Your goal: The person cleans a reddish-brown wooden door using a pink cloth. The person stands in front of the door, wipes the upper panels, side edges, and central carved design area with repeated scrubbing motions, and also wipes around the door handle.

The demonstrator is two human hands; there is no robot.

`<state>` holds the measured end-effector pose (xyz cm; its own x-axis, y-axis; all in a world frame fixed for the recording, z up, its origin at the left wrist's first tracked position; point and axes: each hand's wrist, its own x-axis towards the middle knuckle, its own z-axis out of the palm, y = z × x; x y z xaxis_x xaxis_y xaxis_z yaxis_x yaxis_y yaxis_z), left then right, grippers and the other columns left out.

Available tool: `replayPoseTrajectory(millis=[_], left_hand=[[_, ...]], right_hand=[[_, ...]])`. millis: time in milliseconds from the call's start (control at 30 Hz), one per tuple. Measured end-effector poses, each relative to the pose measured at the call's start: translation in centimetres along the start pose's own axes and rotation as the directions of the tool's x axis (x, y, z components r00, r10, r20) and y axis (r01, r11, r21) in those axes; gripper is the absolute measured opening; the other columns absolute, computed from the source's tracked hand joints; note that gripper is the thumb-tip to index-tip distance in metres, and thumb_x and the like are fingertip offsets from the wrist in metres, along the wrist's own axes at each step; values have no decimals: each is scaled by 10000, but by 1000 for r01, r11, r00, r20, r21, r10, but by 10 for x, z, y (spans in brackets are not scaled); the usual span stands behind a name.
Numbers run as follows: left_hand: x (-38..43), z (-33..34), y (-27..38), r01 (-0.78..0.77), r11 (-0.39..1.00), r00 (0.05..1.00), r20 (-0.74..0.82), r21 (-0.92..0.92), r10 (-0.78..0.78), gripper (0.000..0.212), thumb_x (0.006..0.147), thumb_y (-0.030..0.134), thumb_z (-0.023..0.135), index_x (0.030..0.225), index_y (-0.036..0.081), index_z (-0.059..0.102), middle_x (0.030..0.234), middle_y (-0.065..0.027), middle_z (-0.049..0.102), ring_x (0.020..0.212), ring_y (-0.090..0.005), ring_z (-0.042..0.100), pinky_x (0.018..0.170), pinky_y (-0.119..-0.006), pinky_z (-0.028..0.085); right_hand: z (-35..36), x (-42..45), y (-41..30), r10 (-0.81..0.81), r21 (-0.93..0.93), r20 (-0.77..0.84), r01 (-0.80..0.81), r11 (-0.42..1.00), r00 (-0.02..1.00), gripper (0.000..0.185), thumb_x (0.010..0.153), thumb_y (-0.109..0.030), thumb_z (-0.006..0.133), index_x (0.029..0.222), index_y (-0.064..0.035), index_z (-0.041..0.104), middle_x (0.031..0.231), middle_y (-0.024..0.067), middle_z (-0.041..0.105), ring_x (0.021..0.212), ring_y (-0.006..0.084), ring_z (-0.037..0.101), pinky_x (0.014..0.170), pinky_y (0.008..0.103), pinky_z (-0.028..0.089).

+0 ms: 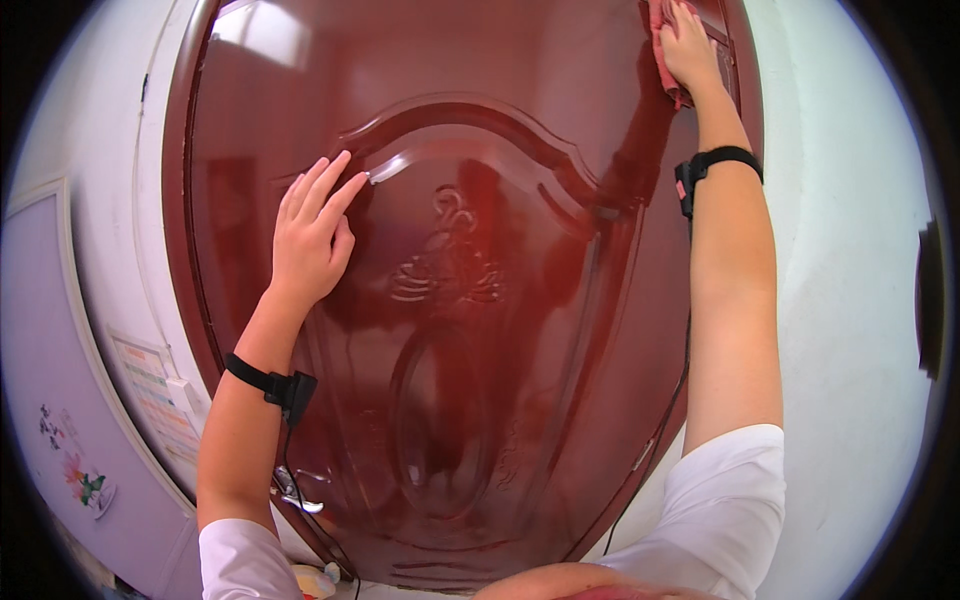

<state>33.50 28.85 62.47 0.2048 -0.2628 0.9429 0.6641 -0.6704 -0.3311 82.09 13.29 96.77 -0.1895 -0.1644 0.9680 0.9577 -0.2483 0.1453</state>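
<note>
A glossy reddish-brown panel door (pixel 450 352) with carved mouldings fills the middle of the view. High at its right side, my right hand (pixel 688 46) presses a red cloth (pixel 664 67) against the surface near the door frame (pixel 742 45). Part of the cloth is hidden under my fingers, and its top runs out of the picture. My left hand (pixel 311 225) rests at the left of the arched moulding (pixel 465 112), fingers spread and holding nothing. Its fingertips appear to touch the door. Each forearm carries a black strap with a small device and a cable.
A silver door handle (pixel 300 491) sits low on the left edge. Left of the frame are a printed sheet (pixel 150 386), a white switch box (pixel 180 394) and a pale panel with a flower picture (pixel 86 480). A white wall (pixel 840 300) stands at right.
</note>
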Motion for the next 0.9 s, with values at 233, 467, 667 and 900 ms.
replayPoseTrajectory(millis=[233, 467, 667, 900], left_hand=[[5, 28, 11, -19, 998, 999, -46, 65, 22, 559, 878, -36, 608, 1412, 85, 721, 1565, -102, 636, 1479, -368, 549, 1234, -530, 421], [3, 31, 8, -7, 997, 998, -60, 82, 12, 474, 926, 7, 636, 1381, 91, 738, 1523, -107, 667, 1442, -370, 585, 1212, -536, 443], [2, 37, 0, -4, 999, 994, -109, 45, 9, 437, 923, 62, 678, 1351, 114, 746, 1494, -92, 685, 1408, -346, 605, 1182, -517, 457], [-13, 1, -28, -54, 993, 999, -8, -109, 53, 526, 897, 22, 638, 1411, 108, 713, 1576, -98, 624, 1483, -348, 547, 1231, -491, 426]], right_hand=[[-10, -9, 147, 34, -68, 42, -31, 997, 999, 700, 1087, -448, 477, 1731, -197, 367, 1779, 121, 380, 1666, 397, 271, 1316, 667, 182], [8, -22, 144, 41, 53, -32, -40, 998, 999, 713, 1067, -456, 495, 1727, -210, 382, 1807, 82, 338, 1675, 458, 200, 1348, 626, 149], [24, -10, 101, 87, -45, 2, -87, 995, 996, 755, 1053, -465, 501, 1727, -148, 377, 1804, 126, 333, 1655, 528, 190, 1365, 572, 145], [42, -23, -66, 140, -1, -12, -140, 990, 990, 741, 1063, -463, 421, 1714, -111, 395, 1803, 147, 326, 1665, 482, 210, 1377, 493, 176]])
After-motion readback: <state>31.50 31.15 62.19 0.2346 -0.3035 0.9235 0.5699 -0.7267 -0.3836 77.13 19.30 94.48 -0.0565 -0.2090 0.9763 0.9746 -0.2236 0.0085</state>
